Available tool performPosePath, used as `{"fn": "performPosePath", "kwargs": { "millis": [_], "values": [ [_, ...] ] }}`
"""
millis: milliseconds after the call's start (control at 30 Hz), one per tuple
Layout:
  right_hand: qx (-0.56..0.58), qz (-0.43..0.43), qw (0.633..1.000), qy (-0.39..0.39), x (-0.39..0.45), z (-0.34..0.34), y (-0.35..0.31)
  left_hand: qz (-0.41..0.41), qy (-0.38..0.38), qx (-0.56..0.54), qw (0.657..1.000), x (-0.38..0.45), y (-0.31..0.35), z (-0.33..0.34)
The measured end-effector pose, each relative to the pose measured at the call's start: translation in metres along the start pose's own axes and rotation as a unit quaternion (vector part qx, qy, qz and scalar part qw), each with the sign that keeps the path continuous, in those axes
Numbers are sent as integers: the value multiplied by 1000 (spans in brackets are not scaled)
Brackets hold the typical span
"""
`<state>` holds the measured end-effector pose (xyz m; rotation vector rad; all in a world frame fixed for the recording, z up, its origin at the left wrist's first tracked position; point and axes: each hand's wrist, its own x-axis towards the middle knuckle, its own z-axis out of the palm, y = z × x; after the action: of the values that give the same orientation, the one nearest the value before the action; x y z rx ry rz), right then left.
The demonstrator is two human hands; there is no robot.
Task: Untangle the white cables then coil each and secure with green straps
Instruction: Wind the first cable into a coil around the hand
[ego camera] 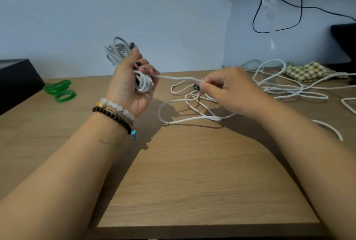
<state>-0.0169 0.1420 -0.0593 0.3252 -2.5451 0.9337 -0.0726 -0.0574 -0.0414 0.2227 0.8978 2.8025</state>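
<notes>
My left hand (128,79) is raised above the table and grips a coil of white cable (119,50), whose loops stick out above and below the fist. One strand (173,77) runs taut from the coil to my right hand (227,89), which pinches it just above the table. Loose white cable (279,89) lies tangled in loops under and to the right of my right hand. Two green straps (59,90) lie at the far left of the table.
The wooden table (192,182) has a dark box (17,81) at its left edge. A checked cloth (310,71) sits at the back right beside a dark object (344,33). Black cables (279,16) hang on the wall below a dark shelf.
</notes>
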Motion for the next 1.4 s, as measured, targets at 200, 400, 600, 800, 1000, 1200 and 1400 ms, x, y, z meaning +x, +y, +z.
{"fn": "performPosePath", "kwargs": {
  "millis": [200,400,600,800,1000,1200,1400],
  "values": [
    [-2,1,998,70,2,-2,16,33,10,45,998,1,11,-5],
    [-47,29,998,-24,-2,4,2,51,8,168,984,-1,-7,-6],
    [127,34,983,-126,-12,5,-21,89,-13,366,926,-5,-19,-8],
    [371,36,923,-90,-8,-8,-23,85,-92,484,866,-10,-29,-9],
    [450,28,888,-89,-5,-10,-20,-9,-202,480,853,-12,-30,-14],
    [448,28,891,-69,-1,-11,-14,-148,-311,447,826,-15,-28,-12],
    [437,42,898,-40,-1,-10,-15,-174,-328,418,829,-16,-25,-11]
  ]
}}
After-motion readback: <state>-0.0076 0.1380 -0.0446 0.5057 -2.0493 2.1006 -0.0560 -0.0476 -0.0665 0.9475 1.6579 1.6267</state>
